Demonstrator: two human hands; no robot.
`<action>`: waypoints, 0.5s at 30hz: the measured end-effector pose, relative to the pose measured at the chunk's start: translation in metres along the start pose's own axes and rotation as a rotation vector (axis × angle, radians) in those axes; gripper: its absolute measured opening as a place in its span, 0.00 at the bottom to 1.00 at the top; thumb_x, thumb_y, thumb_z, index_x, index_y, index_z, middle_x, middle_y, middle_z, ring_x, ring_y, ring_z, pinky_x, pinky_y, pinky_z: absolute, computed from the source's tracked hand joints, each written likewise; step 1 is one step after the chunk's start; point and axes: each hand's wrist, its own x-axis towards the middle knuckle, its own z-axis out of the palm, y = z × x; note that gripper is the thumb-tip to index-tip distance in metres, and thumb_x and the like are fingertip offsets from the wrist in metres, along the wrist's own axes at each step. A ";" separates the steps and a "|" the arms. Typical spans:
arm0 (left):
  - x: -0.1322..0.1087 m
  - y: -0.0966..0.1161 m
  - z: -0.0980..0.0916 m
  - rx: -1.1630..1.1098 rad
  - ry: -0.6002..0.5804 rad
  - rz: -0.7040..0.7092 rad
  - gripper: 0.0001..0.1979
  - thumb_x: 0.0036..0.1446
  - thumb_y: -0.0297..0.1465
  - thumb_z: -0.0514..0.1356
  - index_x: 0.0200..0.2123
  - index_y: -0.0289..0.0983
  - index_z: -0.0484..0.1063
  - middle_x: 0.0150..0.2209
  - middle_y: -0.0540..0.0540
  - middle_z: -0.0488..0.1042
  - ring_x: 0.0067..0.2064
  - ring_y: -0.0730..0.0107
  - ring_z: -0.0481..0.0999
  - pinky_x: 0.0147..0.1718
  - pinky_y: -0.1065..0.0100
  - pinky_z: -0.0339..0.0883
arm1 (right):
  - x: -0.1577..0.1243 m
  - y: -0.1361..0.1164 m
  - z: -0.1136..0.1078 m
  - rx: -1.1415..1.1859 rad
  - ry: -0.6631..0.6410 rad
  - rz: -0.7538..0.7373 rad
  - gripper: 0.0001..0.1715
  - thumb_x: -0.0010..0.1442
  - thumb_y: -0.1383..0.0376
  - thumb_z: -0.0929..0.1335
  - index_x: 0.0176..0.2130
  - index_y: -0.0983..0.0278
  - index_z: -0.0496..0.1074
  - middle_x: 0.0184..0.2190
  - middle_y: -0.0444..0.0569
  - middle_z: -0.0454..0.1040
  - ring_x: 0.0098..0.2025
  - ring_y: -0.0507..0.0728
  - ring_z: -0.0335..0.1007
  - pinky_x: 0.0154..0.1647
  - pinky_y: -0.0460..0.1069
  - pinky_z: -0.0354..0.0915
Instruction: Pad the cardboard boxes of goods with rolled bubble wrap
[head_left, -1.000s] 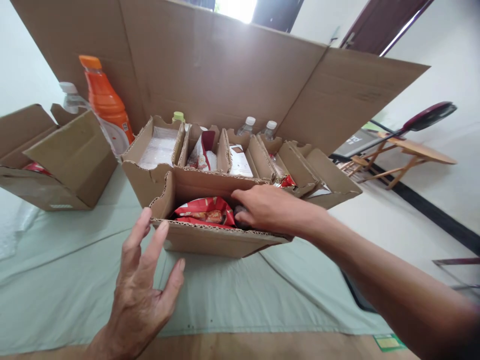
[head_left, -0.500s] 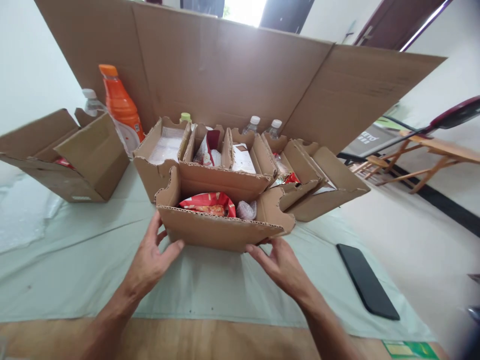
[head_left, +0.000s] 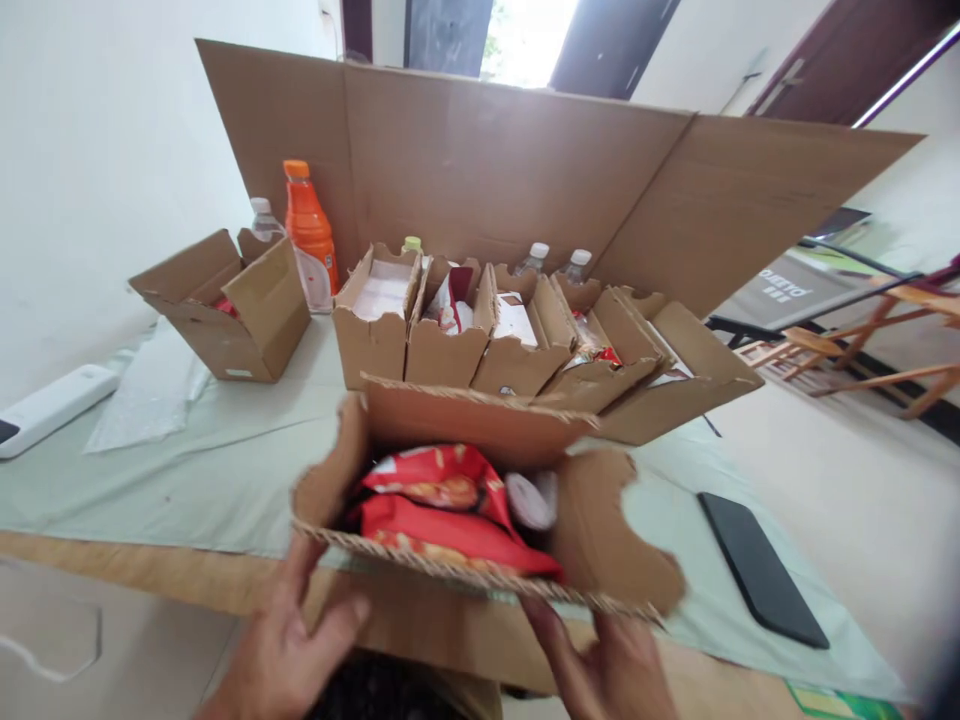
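Observation:
A cardboard box (head_left: pixel 465 415) with an open top is held between my two hands at the table's front edge, tilted towards me. My left hand (head_left: pixel 292 645) grips its lower left side, fingers partly hidden behind the cardboard. At the lower right, my right hand (head_left: pixel 604 655) supports the box, thumb against the near wall. Two red snack packets (head_left: pixel 450 530) lie inside. Beside them is a small wrapped roll (head_left: pixel 531 500), pale and round-ended. Behind the box, several similar cardboard boxes (head_left: pixel 442 350) stand in a row, holding packets and white items.
An open carton (head_left: pixel 277 325) stands at left beside an orange bottle (head_left: pixel 309 235) and bubble wrap (head_left: pixel 154 390). A white device (head_left: pixel 64 405) lies at far left. On the right rests a black phone (head_left: pixel 761 570). A tall cardboard panel (head_left: pixel 510 165) closes the back.
Both hands have brought the box away from the row, towards me, over the table's front edge. Its inside and the second red packet show more. The view has shifted.

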 end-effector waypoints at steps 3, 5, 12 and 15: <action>0.039 0.017 -0.028 -0.094 0.049 0.159 0.33 0.58 0.38 0.66 0.65 0.43 0.63 0.65 0.39 0.68 0.67 0.46 0.67 0.69 0.44 0.57 | 0.038 -0.045 0.029 0.125 0.044 -0.086 0.18 0.67 0.54 0.66 0.48 0.63 0.75 0.38 0.56 0.80 0.41 0.65 0.78 0.39 0.56 0.74; 0.068 0.026 -0.039 -0.138 0.079 0.234 0.32 0.55 0.35 0.67 0.62 0.42 0.65 0.63 0.41 0.70 0.67 0.47 0.67 0.67 0.47 0.60 | 0.048 -0.062 0.047 0.177 0.051 -0.088 0.22 0.67 0.55 0.66 0.54 0.64 0.73 0.43 0.59 0.79 0.47 0.68 0.77 0.47 0.61 0.75; 0.142 0.014 -0.073 -0.203 0.094 0.169 0.27 0.43 0.35 0.67 0.50 0.38 0.73 0.53 0.41 0.79 0.57 0.45 0.77 0.56 0.51 0.73 | -0.014 -0.076 0.096 0.318 -0.126 -0.245 0.48 0.63 0.62 0.69 0.74 0.57 0.46 0.67 0.63 0.64 0.63 0.74 0.68 0.57 0.68 0.73; 0.141 0.005 -0.084 -0.178 0.132 0.163 0.33 0.46 0.38 0.68 0.57 0.37 0.71 0.59 0.37 0.76 0.62 0.44 0.74 0.59 0.50 0.71 | -0.007 -0.059 0.093 0.308 -0.099 -0.248 0.44 0.64 0.65 0.67 0.73 0.56 0.49 0.65 0.61 0.67 0.57 0.70 0.74 0.52 0.63 0.76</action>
